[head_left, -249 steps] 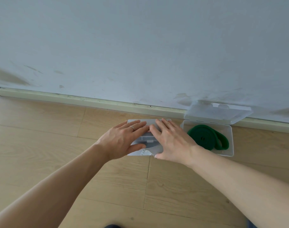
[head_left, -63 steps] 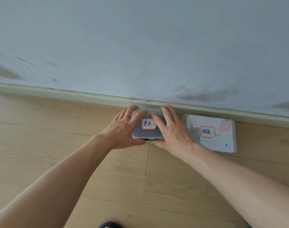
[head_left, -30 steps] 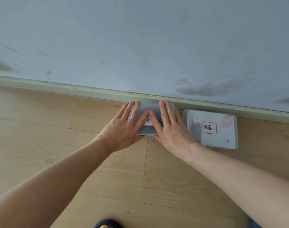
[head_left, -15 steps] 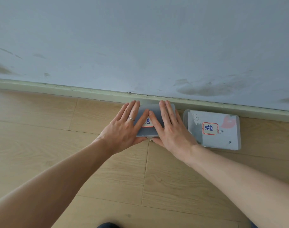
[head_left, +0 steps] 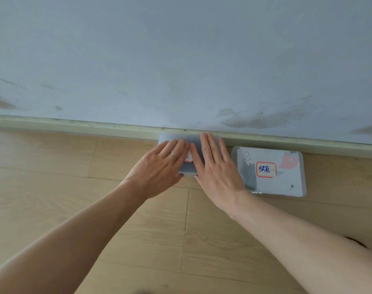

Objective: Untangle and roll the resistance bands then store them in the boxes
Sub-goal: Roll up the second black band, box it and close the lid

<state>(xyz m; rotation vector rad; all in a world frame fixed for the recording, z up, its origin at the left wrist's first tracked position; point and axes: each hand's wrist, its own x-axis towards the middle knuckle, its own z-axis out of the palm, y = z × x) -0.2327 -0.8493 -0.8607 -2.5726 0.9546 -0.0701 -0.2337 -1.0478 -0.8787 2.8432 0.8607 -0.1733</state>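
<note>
Two closed translucent plastic boxes lie on the wooden floor against the skirting board. The left box (head_left: 193, 140) is mostly covered by both hands; only part of its red-framed label shows. My left hand (head_left: 161, 168), with a ring, lies flat on its left half with straight fingers. My right hand (head_left: 214, 166) presses flat on its right half. The right box (head_left: 286, 183) sits just to the right, lid shut, with a red-framed label and blue writing. No resistance band is visible; the lids hide the contents.
A pale skirting board (head_left: 75, 125) and a scuffed grey-blue wall (head_left: 181, 60) stand directly behind the boxes. Light wooden floorboards (head_left: 138, 240) stretch toward me.
The right box's lid went from open, showing a green band, to shut. The left box has slid back against the skirting board, and both hands have flattened on top of it.
</note>
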